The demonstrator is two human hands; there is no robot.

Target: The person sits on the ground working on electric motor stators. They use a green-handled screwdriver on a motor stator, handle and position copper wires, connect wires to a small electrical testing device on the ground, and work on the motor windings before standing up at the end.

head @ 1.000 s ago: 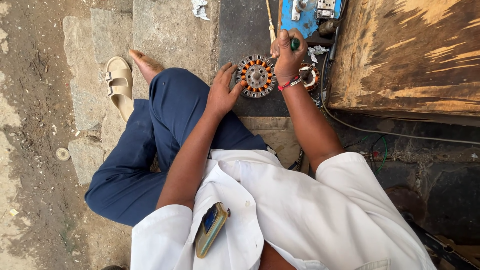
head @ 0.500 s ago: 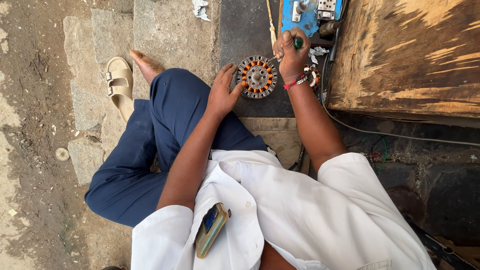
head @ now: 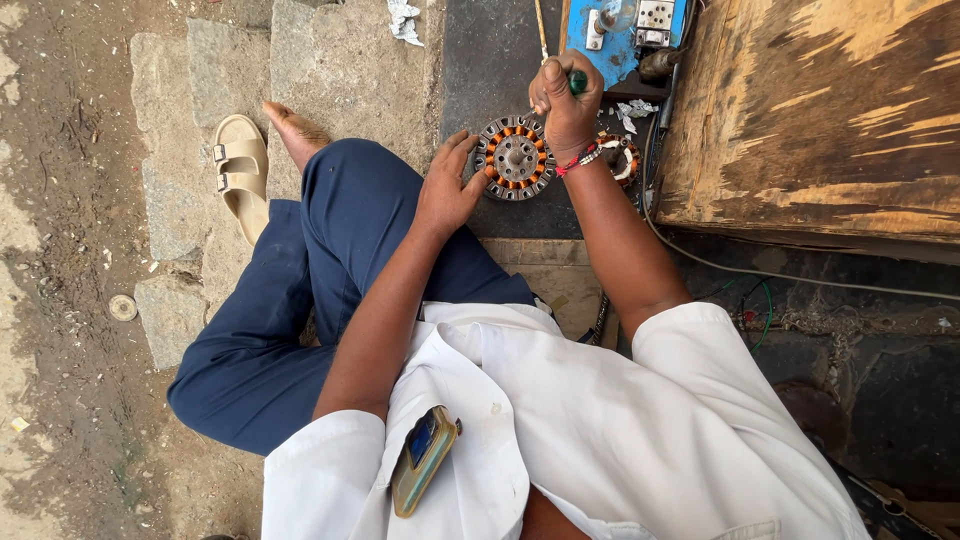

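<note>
A round motor stator (head: 515, 158) with orange copper windings lies flat on a dark slab. My left hand (head: 447, 185) rests against its left edge, fingers spread on the rim. My right hand (head: 565, 100) is closed around a green-handled tool (head: 577, 82) just above and right of the stator. A second wound coil part (head: 620, 155) lies partly hidden behind my right wrist.
A blue board (head: 628, 35) with a switch and fittings sits at the top. A worn wooden box (head: 815, 115) fills the right. A cable (head: 760, 270) runs below it. A sandal (head: 240, 170) lies on the stone paving at left. A phone (head: 423, 458) sits in my shirt pocket.
My right hand has lifted slightly away from the stator with the green-handled tool. My left hand stays at the stator's edge.
</note>
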